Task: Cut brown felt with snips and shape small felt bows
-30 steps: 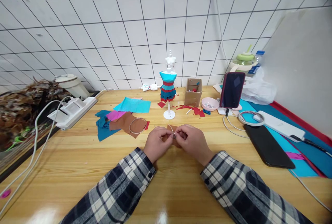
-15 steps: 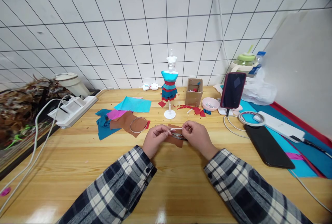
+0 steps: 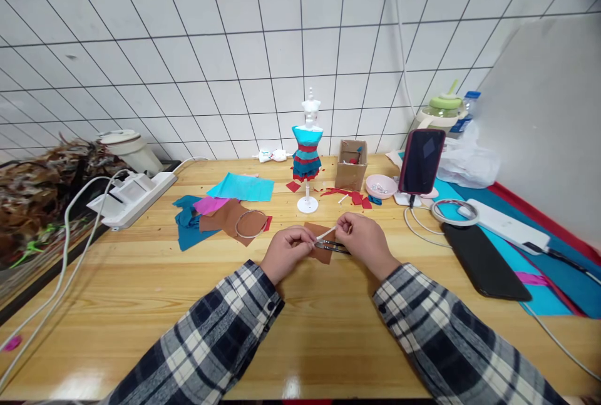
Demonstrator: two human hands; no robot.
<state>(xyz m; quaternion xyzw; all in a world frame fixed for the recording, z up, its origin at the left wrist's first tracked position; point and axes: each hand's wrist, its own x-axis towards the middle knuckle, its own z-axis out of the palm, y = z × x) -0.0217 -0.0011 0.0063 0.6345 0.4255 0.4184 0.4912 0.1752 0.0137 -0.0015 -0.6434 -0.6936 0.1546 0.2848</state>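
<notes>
A thin white strip point(image 3: 325, 234) stretches between my two hands, slanting up to the right. My left hand point(image 3: 287, 252) pinches its lower end, fingers closed. The upper end is between the closed fingertips of my right hand point(image 3: 364, 240). Dark-handled scissors point(image 3: 334, 246) lie under the strip, over a brown paper piece point(image 3: 322, 257); my right hand partly hides the handles. Behind my hands stands a small white dress form point(image 3: 307, 205) wearing a layered blue and red paper dress point(image 3: 307, 153).
Coloured paper point(image 3: 241, 188) and a metal ring point(image 3: 250, 224) lie left. A cardboard box point(image 3: 350, 174), pink bowl point(image 3: 381, 186) and red scraps sit behind my right hand. A propped phone point(image 3: 422, 161), black phone point(image 3: 486, 262) and power bank point(image 3: 509, 227) are right; a power strip point(image 3: 138, 201) is left.
My right hand has moved slightly right and up, and the white strip now slants instead of lying nearly level. More of the scissors shows.
</notes>
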